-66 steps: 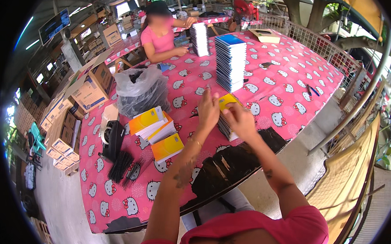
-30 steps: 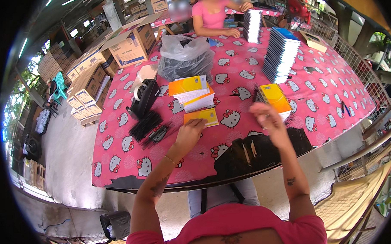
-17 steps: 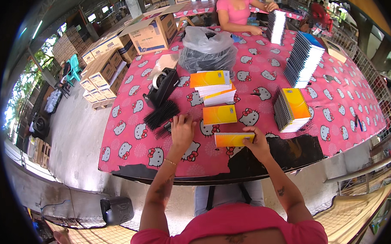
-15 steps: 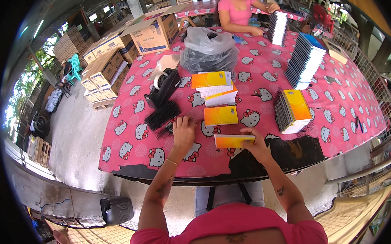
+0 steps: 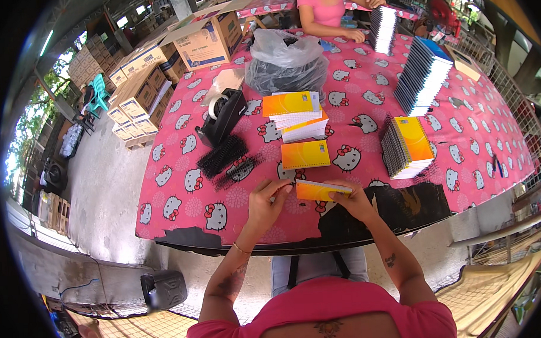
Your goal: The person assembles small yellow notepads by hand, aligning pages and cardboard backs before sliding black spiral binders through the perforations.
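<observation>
My right hand (image 5: 354,200) grips a small notepad (image 5: 314,190) with a yellow-orange cover, held tilted over the near table edge. At the pad's left end, the fingers of my left hand (image 5: 270,200) are pinched on a thin black binding coil, mostly hidden by them. Beyond my left hand lies a pile of black spiral coils (image 5: 223,156). Another yellow pad (image 5: 306,154) lies flat just past the one I hold, and behind it is an uneven stack of yellow-covered pads (image 5: 291,103). To the right stand several coil-bound yellow notebooks (image 5: 414,141) in a stack.
A black tape dispenser (image 5: 224,118) and a grey plastic bag (image 5: 288,64) sit farther back on the pink tablecloth (image 5: 365,160). A tall stack of blue-covered notebooks (image 5: 425,74) leans at the right. Across the table a person in pink (image 5: 323,12) touches another stack. Cardboard boxes (image 5: 203,45) stand back left.
My left hand has moved from the coil pile toward the right, to the end of the pad, with a coil in its fingers. My right hand still holds the pad, now tilted differently.
</observation>
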Motion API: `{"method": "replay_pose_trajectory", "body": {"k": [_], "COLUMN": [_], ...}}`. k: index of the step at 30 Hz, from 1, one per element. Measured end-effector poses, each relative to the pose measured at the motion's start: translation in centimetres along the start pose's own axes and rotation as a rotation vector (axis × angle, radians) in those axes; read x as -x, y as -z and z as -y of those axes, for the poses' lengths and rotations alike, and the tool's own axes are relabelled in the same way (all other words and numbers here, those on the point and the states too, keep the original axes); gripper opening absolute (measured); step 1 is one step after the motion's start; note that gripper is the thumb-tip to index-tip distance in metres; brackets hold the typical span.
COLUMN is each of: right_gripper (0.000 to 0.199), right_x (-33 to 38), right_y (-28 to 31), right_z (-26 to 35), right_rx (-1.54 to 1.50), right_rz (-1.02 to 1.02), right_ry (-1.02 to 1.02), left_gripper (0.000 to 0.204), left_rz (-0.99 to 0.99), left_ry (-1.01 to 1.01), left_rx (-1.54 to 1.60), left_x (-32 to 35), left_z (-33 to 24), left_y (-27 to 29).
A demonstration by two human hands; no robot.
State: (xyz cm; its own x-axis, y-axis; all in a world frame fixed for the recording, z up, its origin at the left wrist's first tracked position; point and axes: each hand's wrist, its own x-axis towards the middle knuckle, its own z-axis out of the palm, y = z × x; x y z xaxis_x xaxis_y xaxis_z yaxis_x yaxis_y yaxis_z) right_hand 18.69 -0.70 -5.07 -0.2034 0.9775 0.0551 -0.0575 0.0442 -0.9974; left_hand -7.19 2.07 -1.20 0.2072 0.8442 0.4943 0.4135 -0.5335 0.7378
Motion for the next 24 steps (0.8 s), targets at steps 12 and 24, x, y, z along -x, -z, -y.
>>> {"method": "replay_pose_trajectory", "body": {"k": [12,24], "right_gripper": [0.027,0.029], "right_x": [0.2,1.5], "right_y": [0.3,0.1], "right_z": [-0.5,-0.6], "right_rx": [-0.033,0.051], "right_rz": [0.028,-0.011], "right_ry": [0.058,0.086], "left_gripper": [0.026,0.032], "left_rz": [0.097,0.441], "left_ry": [-0.149,-0.186], "left_rx": [-0.038,-0.251], "left_x": [-0.4,-2.7], "left_z": [0.7,-0.3], "left_y": [0.1,0.2]}}
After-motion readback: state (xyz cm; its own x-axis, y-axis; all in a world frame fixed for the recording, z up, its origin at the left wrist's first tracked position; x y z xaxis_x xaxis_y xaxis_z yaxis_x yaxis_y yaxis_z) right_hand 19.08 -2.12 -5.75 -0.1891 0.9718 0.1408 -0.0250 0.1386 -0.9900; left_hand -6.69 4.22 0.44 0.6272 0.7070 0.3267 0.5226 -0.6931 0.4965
